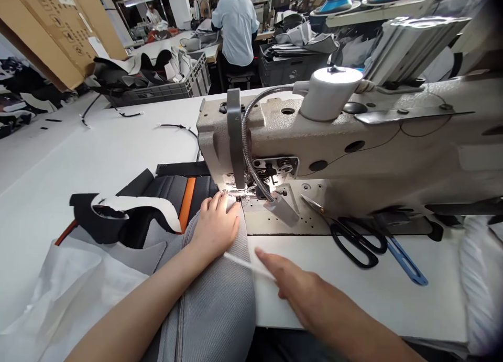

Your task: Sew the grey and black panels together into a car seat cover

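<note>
- Left hand [218, 223]: laid palm down on the grey cloth [220, 304], fingers slightly bent and a little apart; I press the cloth from above rather than close round it. Fingertips are just beside the needle area of the sewing machine [271, 129].
- Right hand [296, 283]: above the table [118, 152], toward its near edge, thumb stretched toward the machine. Blurred; a thin white strip [251, 265] runs from the cloth to my fingers. Cannot tell how tightly they close, or whether they have hold of it.
- Grey cloth: on the table left of the machine's metal plate, its near part reaching past the table's near edge. Farther back it meets dark padded panels [167, 197], crossed by an orange band [187, 205].
- White curved piece [153, 202] lies over those panels; a thin white sheet [90, 288] spreads at their near left.
- Small lamp [283, 211] on a bendy metal neck hangs over the plate, near my left fingertips.
- Scissors [336, 227]: tips on the plate, black handles on the table toward its near right corner. Blue tool [406, 262] just beside the handles.
- Beyond the table's far edge: a crate [200, 79] heaped with cloth pieces, and a seated person [236, 26] in a light blue shirt, back turned.
</note>
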Available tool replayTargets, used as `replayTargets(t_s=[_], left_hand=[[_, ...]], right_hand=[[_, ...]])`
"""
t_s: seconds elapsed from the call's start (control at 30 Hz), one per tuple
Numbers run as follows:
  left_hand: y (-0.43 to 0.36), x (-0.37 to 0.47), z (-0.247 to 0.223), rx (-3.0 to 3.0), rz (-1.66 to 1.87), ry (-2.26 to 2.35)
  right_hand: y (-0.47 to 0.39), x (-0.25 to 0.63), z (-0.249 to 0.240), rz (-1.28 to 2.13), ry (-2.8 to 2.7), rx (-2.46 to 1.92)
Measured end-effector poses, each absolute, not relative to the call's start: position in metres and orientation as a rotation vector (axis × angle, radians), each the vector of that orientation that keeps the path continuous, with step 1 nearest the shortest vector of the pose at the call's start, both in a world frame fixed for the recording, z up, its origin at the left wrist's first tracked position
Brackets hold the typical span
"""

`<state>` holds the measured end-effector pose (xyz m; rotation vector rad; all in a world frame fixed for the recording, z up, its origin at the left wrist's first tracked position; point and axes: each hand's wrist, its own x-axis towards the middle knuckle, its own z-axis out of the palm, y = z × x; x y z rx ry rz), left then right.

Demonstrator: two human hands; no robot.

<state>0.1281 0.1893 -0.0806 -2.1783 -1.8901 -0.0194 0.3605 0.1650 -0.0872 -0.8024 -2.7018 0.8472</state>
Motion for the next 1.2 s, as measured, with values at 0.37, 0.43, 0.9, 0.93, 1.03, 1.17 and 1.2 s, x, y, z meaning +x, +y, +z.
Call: replayTargets(t_s=[0.37, 0.43, 0.9, 0.93, 1.03, 1.17, 1.2], left_hand=[[0.190, 0.126, -0.083, -2.164, -0.050, -1.801], [0.189, 0.126, -0.082, -2.155, -0.103, -1.752], [0.103, 0.179, -0.080, -3.354, 0.062, -0.039], [0.099, 0.183, -0.085, -3.356, 0.194, -0.005], [0.086, 0.193, -0.103, -3.306, 0.707, -0.040], [0.079, 0.185, -0.098, -3.293, 0.874, -0.088], [0.079, 0.177, -0.088, -3.312, 0.741, -0.104]], right_hand=[[0.200, 0.367, -0.097, 0.795, -2.471, -0.853], [0.203, 0.363, -0.103, 0.547, -2.562, -0.769], [0.210, 0.350, -0.120, 0.273, -2.643, -0.776], [0.211, 0.349, -0.119, 0.285, -2.657, -0.776], [0.213, 0.351, -0.117, 0.298, -2.693, -0.767], [0.214, 0.357, -0.115, 0.346, -2.780, -0.700], [0.213, 0.358, -0.114, 0.364, -2.802, -0.667]])
